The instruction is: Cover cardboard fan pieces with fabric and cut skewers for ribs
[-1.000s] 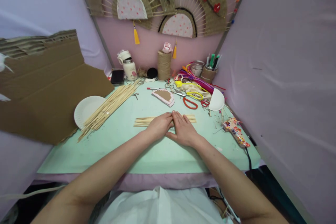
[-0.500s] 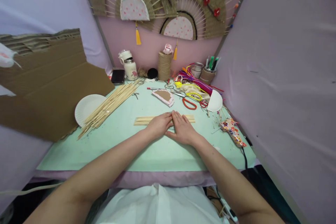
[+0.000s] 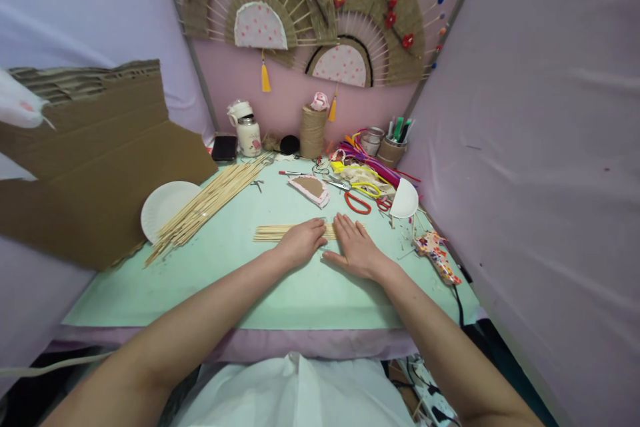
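A flat row of thin bamboo sticks (image 3: 267, 234) lies crosswise on the table before me. My left hand (image 3: 301, 243) is closed over its middle, the fingers bent and pressed together against the sticks. Just right of it, my right hand (image 3: 356, 248) lies flat across the same row, fingers stretched and thumb out, covering most of the right part. A short stretch of sticks shows between the hands. A faint clear strip seems to cross there, too indistinct to name.
A larger bundle of bamboo sticks (image 3: 213, 203) rests partly on a white paper plate (image 3: 160, 213), beside a big cardboard sheet (image 3: 115, 173). Red-handled scissors (image 3: 357, 203), a half-round fabric-edged piece (image 3: 311, 189) and a patterned glue gun (image 3: 437, 257) with a cord lie beyond and right.
My right hand has slid slightly right, away from my left hand, opening a gap where the fingertips met. My left hand stays on the sticks. The camera view has shifted a little.
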### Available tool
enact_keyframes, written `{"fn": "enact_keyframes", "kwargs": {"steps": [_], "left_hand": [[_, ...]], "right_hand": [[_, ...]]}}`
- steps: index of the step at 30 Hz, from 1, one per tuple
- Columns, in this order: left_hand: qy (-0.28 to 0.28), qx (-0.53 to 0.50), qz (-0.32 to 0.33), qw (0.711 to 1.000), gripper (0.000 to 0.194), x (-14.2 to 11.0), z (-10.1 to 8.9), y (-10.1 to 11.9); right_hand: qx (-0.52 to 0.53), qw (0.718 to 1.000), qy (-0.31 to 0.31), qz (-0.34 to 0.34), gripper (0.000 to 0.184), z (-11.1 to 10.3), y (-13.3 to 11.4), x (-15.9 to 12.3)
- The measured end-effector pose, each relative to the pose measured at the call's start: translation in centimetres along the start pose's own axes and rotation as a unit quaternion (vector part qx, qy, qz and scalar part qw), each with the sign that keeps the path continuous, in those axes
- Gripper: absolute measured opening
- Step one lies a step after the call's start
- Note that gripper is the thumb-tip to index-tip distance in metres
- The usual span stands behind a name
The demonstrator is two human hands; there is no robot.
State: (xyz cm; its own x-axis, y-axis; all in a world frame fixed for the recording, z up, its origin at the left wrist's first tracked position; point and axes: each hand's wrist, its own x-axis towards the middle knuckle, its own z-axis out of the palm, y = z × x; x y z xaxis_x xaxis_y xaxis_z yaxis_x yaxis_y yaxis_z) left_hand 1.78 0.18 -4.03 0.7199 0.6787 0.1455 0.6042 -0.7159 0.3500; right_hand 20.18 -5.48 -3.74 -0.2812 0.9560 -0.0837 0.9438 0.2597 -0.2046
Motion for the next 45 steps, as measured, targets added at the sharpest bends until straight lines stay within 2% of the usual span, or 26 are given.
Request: {"fn": "enact_keyframes", "kwargs": {"steps": [25,45], "left_hand": [[-0.017,0.021,-0.003,1.0,0.035,0.34,-0.09,0.77],[0.008,0.038,0.021,0.999,0.035,0.48,0.41,0.36]], "right_hand": [[-0.003,1.0,0.001,-0.007,0.099,0.91,-0.03,0.09],[0.013,1.0,0.01,-0.008,0.1,0.72,-0.14,0.05]]}}
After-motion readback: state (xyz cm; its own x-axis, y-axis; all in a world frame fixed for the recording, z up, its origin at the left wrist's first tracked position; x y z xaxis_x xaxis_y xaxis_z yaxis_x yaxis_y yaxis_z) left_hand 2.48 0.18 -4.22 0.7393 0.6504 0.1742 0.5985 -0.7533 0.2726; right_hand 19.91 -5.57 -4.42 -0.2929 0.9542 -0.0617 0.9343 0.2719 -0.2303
